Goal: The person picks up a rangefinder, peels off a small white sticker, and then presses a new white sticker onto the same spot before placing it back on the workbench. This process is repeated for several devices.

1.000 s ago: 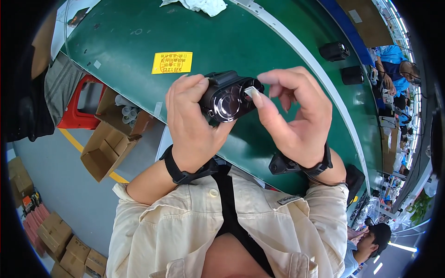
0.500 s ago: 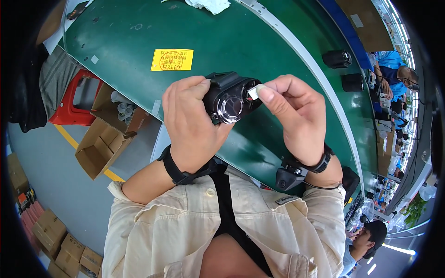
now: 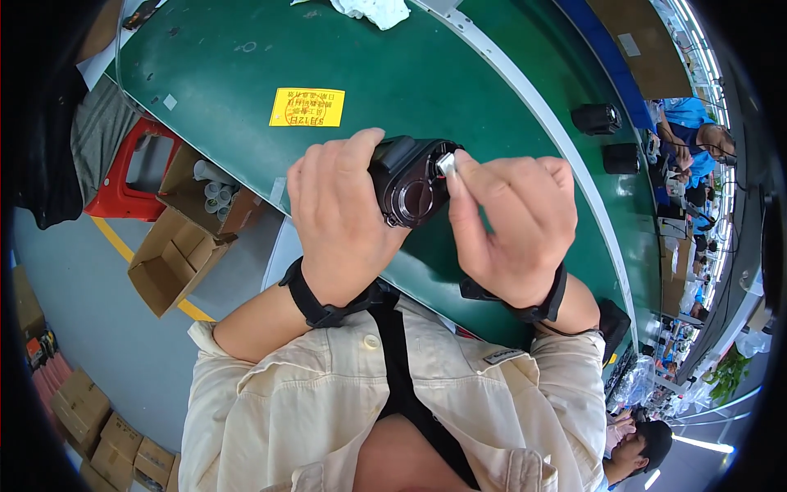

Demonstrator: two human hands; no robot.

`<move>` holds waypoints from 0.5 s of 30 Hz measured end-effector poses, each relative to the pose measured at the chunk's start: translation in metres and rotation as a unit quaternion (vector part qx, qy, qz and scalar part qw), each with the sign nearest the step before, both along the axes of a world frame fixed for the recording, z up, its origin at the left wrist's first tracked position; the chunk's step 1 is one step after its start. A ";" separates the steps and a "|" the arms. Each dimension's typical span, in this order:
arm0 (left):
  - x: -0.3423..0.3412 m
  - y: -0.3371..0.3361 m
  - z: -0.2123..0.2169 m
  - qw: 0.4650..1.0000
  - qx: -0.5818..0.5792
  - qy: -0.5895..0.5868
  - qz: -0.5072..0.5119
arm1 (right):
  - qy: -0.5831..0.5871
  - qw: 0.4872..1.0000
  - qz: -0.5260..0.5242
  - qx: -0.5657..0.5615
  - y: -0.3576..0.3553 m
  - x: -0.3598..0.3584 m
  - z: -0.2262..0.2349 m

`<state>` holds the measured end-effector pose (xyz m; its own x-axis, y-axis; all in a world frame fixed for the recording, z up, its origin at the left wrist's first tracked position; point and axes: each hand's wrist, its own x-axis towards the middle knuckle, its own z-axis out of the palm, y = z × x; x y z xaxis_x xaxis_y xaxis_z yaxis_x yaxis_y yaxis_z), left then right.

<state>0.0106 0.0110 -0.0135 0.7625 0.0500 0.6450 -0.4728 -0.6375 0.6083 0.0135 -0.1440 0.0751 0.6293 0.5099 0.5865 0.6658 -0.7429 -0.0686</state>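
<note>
My left hand is wrapped round a glossy black device with rounded ends and a clear round window on its face. It is held tilted above the green table. Between the thumb and forefinger of my right hand is a small white piece, too small to tell if it is cloth, foam or tape. The piece touches or nearly touches a round recess at the device's upper right end. My right fingers partly hide it.
A yellow card lies on the green table, with a crumpled white cloth at the far edge. Left of the table are a red stool and an open carton. Two black devices stand beyond the rail; co-workers sit at right.
My right hand has turned over, its back now facing up, and brought the white piece round into the recess area. The device has shifted slightly in my left hand.
</note>
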 end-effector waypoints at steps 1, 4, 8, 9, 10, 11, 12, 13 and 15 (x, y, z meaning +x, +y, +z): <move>0.000 0.000 -0.001 1.000 0.002 -0.005 -0.001 | 0.000 1.000 0.001 -0.001 0.001 -0.002 0.000; -0.002 0.001 0.002 1.000 0.015 -0.001 0.000 | -0.031 0.995 -0.028 -0.086 0.005 -0.009 0.000; -0.004 0.001 0.002 1.000 0.026 -0.004 0.002 | -0.018 0.984 -0.074 -0.160 0.012 -0.023 0.006; -0.005 0.001 0.001 1.000 0.028 -0.006 0.003 | -0.019 0.984 -0.075 -0.160 0.009 -0.021 0.008; -0.005 0.002 0.000 1.000 0.029 -0.006 0.002 | 0.010 0.991 -0.054 -0.123 0.004 -0.015 0.011; -0.004 0.002 -0.001 1.000 0.030 -0.006 0.004 | 0.038 0.995 -0.033 -0.086 -0.002 -0.007 0.013; -0.003 0.003 -0.003 0.999 0.031 -0.005 0.004 | 0.067 0.996 -0.013 -0.049 -0.007 0.001 0.014; -0.003 0.004 -0.004 0.999 0.032 -0.005 0.005 | 0.068 0.996 -0.016 -0.049 -0.009 0.010 0.013; -0.004 0.002 0.000 0.999 0.033 -0.001 -0.002 | 0.219 0.972 0.029 0.084 -0.020 0.025 0.015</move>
<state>0.0070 0.0126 -0.0131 0.7616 0.0042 0.6480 -0.4765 -0.6740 0.5644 0.0390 -0.1642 0.0897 0.8107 0.4709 0.3478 0.5854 -0.6592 -0.4720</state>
